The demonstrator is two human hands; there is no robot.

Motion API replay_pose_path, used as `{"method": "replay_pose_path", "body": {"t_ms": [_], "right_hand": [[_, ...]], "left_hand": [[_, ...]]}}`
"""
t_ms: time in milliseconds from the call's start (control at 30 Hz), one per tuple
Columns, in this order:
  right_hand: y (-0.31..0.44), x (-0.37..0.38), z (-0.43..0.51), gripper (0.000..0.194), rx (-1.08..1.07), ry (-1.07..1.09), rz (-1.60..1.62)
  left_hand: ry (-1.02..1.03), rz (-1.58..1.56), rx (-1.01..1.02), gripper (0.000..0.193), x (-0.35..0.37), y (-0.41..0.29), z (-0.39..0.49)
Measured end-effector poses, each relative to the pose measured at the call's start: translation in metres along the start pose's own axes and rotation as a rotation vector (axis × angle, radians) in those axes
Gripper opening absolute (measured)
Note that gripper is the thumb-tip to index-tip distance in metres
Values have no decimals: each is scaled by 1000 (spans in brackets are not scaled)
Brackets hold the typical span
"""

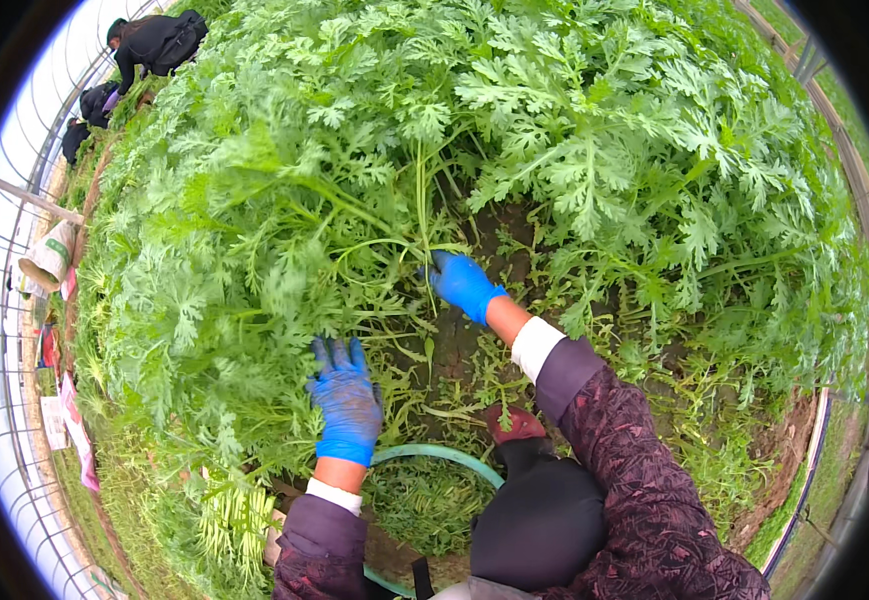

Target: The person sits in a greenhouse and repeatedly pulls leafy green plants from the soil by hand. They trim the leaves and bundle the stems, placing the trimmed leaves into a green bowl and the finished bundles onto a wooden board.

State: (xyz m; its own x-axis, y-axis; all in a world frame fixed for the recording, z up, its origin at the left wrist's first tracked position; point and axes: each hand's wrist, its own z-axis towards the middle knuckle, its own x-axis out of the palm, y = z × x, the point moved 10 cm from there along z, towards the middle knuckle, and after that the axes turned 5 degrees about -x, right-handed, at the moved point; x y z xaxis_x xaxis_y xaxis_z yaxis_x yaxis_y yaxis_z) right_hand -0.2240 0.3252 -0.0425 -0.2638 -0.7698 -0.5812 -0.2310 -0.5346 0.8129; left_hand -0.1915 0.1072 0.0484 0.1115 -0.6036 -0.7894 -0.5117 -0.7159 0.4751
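Note:
Before me stand dense leafy green plants with lobed leaves point(584, 150). My right hand point(464, 285), in a blue glove, has its fingers closed round the base of long green stems point(423, 195), low over the soil. To the lower left, my left hand point(346, 397) wears a soiled blue glove, palm down with fingers spread against the foliage, holding nothing that I can see. Below my hands is a round container with a green rim point(449, 451), with cut leaves inside it. A bundle of cut stems point(235, 517) lies left of it.
My boot point(515, 424) and bent knee are right of the container. Co-workers point(156, 45) bend over plants at the upper left. A pale sack point(50, 255) and a pink cloth point(78, 435) lie along the left edge, by the greenhouse frame. A wooden rail curves along the right.

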Motion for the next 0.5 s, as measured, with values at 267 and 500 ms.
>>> {"method": "replay_pose_path", "body": {"t_ms": [267, 500], "right_hand": [[51, -34, -49, 36, -61, 247, 699], [39, 92, -31, 36, -136, 352, 10]], "left_hand": [[-86, -75, 14, 74, 11, 13, -3], [-171, -96, 90, 70, -1, 2, -18]]}}
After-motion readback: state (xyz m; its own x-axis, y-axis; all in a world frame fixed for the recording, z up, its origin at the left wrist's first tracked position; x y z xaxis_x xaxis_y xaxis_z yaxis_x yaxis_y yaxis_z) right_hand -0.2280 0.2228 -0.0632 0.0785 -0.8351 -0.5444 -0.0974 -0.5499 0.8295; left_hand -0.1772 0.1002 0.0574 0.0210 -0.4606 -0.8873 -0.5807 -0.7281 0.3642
